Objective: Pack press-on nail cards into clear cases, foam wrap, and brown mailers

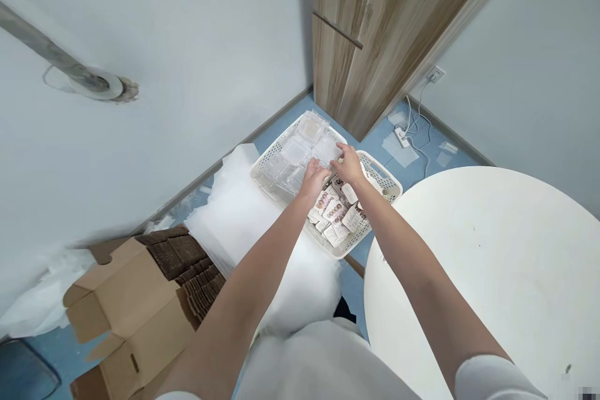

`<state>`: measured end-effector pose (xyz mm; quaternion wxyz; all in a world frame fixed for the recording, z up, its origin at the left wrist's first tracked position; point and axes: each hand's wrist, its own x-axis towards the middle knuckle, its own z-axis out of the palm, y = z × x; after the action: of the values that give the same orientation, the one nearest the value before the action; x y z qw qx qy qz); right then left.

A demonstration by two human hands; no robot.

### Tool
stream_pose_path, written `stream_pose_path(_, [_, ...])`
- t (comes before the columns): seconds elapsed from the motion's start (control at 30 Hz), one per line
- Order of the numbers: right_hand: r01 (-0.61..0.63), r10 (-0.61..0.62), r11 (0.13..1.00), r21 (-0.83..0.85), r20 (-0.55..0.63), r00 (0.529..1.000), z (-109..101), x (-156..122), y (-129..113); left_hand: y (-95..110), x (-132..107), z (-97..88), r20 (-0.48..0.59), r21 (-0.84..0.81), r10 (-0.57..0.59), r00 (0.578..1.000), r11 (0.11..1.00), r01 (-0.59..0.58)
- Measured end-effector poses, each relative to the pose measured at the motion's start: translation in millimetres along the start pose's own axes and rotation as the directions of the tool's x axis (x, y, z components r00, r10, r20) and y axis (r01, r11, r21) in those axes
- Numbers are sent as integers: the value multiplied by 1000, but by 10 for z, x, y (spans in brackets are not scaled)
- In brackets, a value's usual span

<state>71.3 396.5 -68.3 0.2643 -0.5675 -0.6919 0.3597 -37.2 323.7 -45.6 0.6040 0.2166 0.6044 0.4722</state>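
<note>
Both my arms reach forward into a white lattice basket [265, 165] on the floor. My left hand [313, 180] and my right hand [347, 164] are close together at the basket's middle, fingers curled and pinching at a clear plastic blister pack [324, 151]. The far half of the basket holds several clear plastic packs [294, 151]. The near half holds several printed cards with brown round items [334, 212]. What exactly sits between the fingers is too small to make out.
A round white table [492, 262] is at the right. An open cardboard box [135, 306] with stacked brown inserts lies at the left, white foam sheets [244, 219] beside it. A wooden cabinet [370, 31] stands behind; a power strip [402, 135] with cable lies near the wall.
</note>
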Motion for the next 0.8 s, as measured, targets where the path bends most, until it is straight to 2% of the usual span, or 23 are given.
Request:
stream_pose_path(0.13, [-52,52,995,91,2,999,2,-108,-59,-13,-91,-19,-65,-4,57,996,998,-57])
stream_pose_path(0.27, [-89,100,975,202,-45,994,-33,-400,-223,-13,-345,-130,-142,25,140,980,990,-138])
stream_pose_path(0.4, [-127,157,910,394,-45,987,0,-920,-504,-79,-749,-329,-172,67,250,953,968,-242])
stream_pose_path(0.53, [-158,190,796,584,7,982,50,-1609,-789,-197,-1246,-594,-195,91,286,938,958,-273])
stream_pose_path(0.63, [-203,200,766,610,74,977,1,-2143,-886,-302,-1643,-813,-113,66,273,955,961,-267])
stream_pose_path(0.73, [-269,262,760,592,99,960,-115,-2633,-873,-428,-2004,-984,48,93,249,967,963,-252])
stream_pose_path(0.8, [-287,273,747,599,117,955,-198,-2932,-836,-517,-2204,-1036,160,146,240,957,954,-264])
